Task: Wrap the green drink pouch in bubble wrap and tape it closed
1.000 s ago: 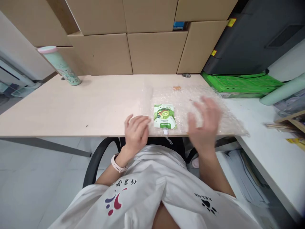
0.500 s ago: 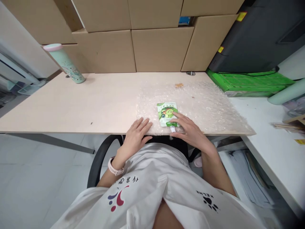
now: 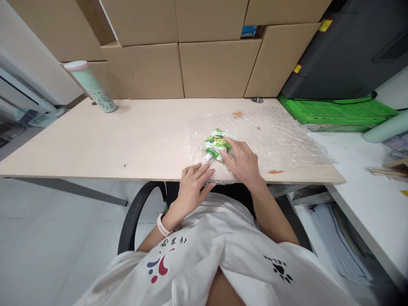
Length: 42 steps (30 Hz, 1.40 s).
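Note:
A green spouted drink pouch [image 3: 216, 144] lies tilted on a sheet of clear bubble wrap [image 3: 274, 136] spread over the light wooden desk [image 3: 127, 136]. My right hand [image 3: 242, 160] rests on the pouch, fingers curled over its right side, spout pointing left toward me. My left hand [image 3: 193, 186], with a pink watch at the wrist, lies flat with fingers stretched on the near edge of the bubble wrap, just below the pouch's white spout.
A mint-green bottle with a pink lid [image 3: 91, 86] stands at the back left. Stacked cardboard boxes [image 3: 216, 68] line the wall behind. A green crate [image 3: 334, 111] under a black case sits at right. Small brown scraps [image 3: 275, 171] lie on the wrap.
My right hand came down onto the pouch, then turned and slid it farther from the desk edge, so its spout now points left. My left hand stayed at the wrap's near edge.

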Available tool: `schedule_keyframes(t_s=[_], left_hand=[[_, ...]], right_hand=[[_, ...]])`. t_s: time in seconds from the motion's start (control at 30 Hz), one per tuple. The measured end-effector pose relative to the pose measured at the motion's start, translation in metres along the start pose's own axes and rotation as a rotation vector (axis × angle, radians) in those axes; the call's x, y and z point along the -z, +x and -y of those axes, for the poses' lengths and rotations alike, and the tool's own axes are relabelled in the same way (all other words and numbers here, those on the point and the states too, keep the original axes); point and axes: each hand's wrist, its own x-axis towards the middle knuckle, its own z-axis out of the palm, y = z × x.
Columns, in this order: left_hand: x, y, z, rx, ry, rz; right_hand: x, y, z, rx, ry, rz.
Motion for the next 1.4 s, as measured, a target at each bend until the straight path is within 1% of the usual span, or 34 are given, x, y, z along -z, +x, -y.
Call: schedule_keyframes(t_s=[0.07, 0.13, 0.2, 0.27, 0.37, 0.43, 0.5, 0.57, 0.7, 0.77, 0.83, 0.87, 1.07, 1.2, 1.27, 1.3, 1.33, 1.4], left_hand=[[0.001, -0.001, 0.004, 0.007, -0.043, -0.008], [0.005, -0.001, 0.008, 0.000, -0.103, -0.013], [0.011, -0.002, 0.013, -0.006, -0.164, -0.014], [0.018, -0.003, 0.019, 0.011, -0.188, -0.013], [0.028, -0.005, 0.030, 0.065, -0.149, -0.031], [0.031, -0.006, 0.036, 0.092, -0.127, -0.042], [0.033, -0.006, 0.041, 0.100, -0.125, -0.044], [0.032, -0.006, 0.043, 0.090, -0.133, -0.036], [0.030, -0.005, 0.042, 0.091, -0.151, -0.026], [0.030, -0.005, 0.042, 0.101, -0.155, -0.022], [0.029, -0.005, 0.042, 0.103, -0.157, -0.023], [0.029, -0.005, 0.042, 0.102, -0.156, -0.025], [0.028, -0.006, 0.042, 0.105, -0.120, -0.001], [0.028, -0.005, 0.038, 0.111, -0.118, -0.002], [0.028, -0.005, 0.035, 0.142, -0.140, -0.035], [0.027, -0.005, 0.034, 0.172, -0.162, -0.067], [0.026, -0.006, 0.034, 0.210, -0.190, -0.106], [0.024, -0.008, 0.036, 0.282, -0.262, -0.184]], right_hand=[[-0.003, -0.007, -0.003, 0.034, 0.040, 0.149], [-0.003, -0.012, -0.007, 0.064, 0.041, 0.224], [-0.002, -0.010, -0.006, 0.085, 0.010, 0.253], [-0.001, -0.002, 0.001, 0.136, -0.048, 0.282], [-0.003, 0.014, 0.018, 0.257, -0.147, 0.320], [-0.004, 0.022, 0.028, 0.290, -0.195, 0.374], [-0.006, 0.027, 0.033, 0.248, -0.230, 0.428], [-0.007, 0.029, 0.033, 0.224, -0.242, 0.453], [-0.010, 0.033, 0.030, 0.353, -0.217, 0.463], [-0.012, 0.035, 0.030, 0.386, -0.230, 0.475], [-0.014, 0.035, 0.030, 0.379, -0.247, 0.450], [-0.015, 0.035, 0.030, 0.364, -0.253, 0.416], [-0.020, 0.031, 0.012, 0.216, -0.286, 0.100], [-0.017, 0.038, 0.010, 0.157, -0.193, -0.095], [-0.015, 0.040, 0.017, 0.189, -0.141, -0.170], [-0.015, 0.039, 0.022, 0.228, -0.122, -0.185], [-0.016, 0.036, 0.027, 0.278, -0.104, -0.177], [-0.021, 0.026, 0.037, 0.385, -0.068, -0.110]])
